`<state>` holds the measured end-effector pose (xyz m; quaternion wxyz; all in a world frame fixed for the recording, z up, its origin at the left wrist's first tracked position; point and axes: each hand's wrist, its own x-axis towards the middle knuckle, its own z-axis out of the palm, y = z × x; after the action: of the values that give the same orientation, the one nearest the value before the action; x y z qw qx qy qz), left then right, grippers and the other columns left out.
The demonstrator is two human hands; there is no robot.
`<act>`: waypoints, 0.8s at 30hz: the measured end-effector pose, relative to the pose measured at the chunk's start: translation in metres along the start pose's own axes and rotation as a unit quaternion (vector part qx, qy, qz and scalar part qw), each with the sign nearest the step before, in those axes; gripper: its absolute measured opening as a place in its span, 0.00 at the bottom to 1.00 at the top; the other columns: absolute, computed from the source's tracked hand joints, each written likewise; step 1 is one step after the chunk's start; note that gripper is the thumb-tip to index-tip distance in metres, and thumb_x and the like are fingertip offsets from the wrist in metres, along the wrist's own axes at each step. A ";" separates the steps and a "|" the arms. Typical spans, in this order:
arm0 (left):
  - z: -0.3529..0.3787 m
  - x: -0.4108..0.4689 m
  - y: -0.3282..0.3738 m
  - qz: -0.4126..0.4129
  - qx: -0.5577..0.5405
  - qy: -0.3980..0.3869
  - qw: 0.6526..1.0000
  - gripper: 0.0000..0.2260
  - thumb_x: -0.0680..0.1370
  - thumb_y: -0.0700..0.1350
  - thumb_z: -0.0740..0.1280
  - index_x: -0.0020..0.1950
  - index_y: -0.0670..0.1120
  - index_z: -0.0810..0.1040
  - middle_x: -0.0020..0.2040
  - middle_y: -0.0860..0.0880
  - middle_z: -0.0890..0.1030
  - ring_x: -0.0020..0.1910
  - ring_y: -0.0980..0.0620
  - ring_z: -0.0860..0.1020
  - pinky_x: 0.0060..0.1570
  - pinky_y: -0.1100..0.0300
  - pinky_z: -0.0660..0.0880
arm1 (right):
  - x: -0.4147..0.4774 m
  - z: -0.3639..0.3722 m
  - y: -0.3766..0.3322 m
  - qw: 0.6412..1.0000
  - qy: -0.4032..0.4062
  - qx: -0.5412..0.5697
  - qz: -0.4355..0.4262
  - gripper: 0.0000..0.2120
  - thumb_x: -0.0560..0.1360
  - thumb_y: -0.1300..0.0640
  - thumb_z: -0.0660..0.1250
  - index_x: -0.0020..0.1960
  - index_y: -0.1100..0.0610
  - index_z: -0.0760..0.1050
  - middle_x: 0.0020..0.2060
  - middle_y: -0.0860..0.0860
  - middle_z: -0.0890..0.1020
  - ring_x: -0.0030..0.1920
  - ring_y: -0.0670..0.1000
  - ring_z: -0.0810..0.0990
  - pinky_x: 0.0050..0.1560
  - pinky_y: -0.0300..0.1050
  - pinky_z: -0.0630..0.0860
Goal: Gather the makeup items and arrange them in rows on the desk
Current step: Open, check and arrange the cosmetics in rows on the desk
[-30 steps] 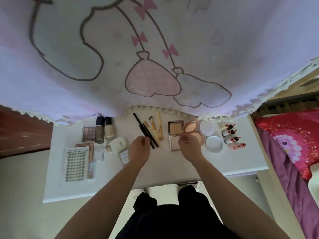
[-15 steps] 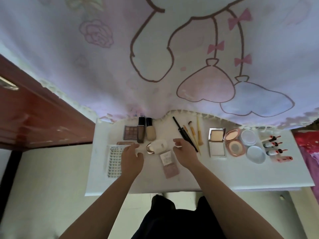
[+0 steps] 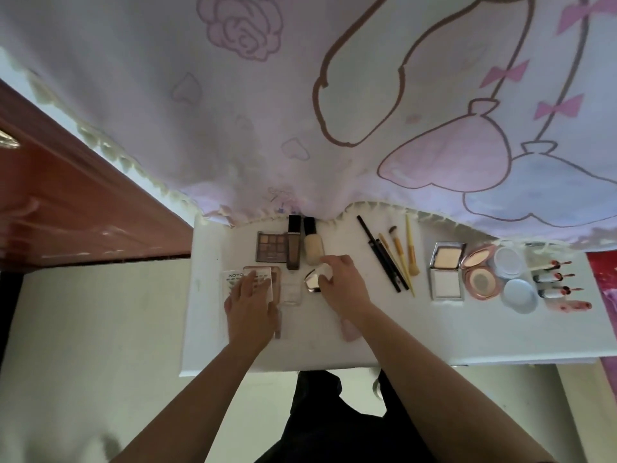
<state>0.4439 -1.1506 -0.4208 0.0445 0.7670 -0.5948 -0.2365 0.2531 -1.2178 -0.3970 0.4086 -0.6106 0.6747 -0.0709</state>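
Makeup lies in rows on a white desk (image 3: 434,342). My left hand (image 3: 248,304) rests flat on a white sticker sheet (image 3: 230,279) beside a pink palette (image 3: 274,279) at the left. My right hand (image 3: 340,282) grips a white and rose-gold compact (image 3: 314,279). Behind them stand an eyeshadow palette (image 3: 271,246), a dark foundation bottle (image 3: 293,243) and a pale foundation bottle (image 3: 312,242). Pencils and brushes (image 3: 394,255) lie in the middle. At the right sit a square powder compact (image 3: 446,270), a round pink compact (image 3: 480,272), two round white lids (image 3: 514,275) and small lip tubes (image 3: 554,284).
A pale pink curtain with cartoon prints (image 3: 334,111) hangs over the desk's far edge. A red-brown wooden cabinet (image 3: 66,208) stands to the left. A red patterned bedcover (image 3: 602,272) lies at the right. A clear small case (image 3: 291,290) sits between my hands.
The view swung left. My left hand moved from the pencils to the sticker sheet. My right hand left the powder compacts and took hold of the white and rose-gold compact.
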 end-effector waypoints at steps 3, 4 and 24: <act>0.003 -0.001 -0.003 0.016 0.007 0.010 1.000 0.23 0.70 0.42 0.73 0.65 0.47 0.77 0.71 0.41 0.71 0.70 0.36 0.68 0.63 0.38 0.68 | 0.010 0.002 -0.009 0.999 0.005 -0.038 -0.012 0.21 0.78 0.58 0.63 0.70 0.51 0.69 0.67 0.52 0.68 0.55 0.56 0.79 0.54 0.50 0.78; 0.005 -0.001 -0.003 0.020 0.008 0.015 1.000 0.23 0.70 0.42 0.74 0.65 0.47 0.78 0.71 0.40 0.72 0.69 0.35 0.69 0.61 0.38 0.69 | 0.013 0.002 -0.011 0.998 0.013 -0.055 -0.013 0.22 0.77 0.58 0.64 0.70 0.51 0.69 0.67 0.52 0.68 0.58 0.56 0.77 0.54 0.50 0.77; 0.002 0.003 -0.019 0.062 0.025 0.039 0.997 0.19 0.74 0.50 0.73 0.64 0.48 0.78 0.70 0.44 0.74 0.67 0.38 0.72 0.59 0.42 0.71 | 0.002 0.014 0.017 0.995 -0.006 -0.084 0.059 0.25 0.79 0.38 0.62 0.68 0.54 0.70 0.60 0.54 0.74 0.61 0.57 0.73 0.57 0.53 0.74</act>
<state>0.4607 -1.1473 -0.4307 0.0631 0.7384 -0.6445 -0.1879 0.2488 -1.2099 -0.4170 0.3633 -0.6027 0.7103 0.0141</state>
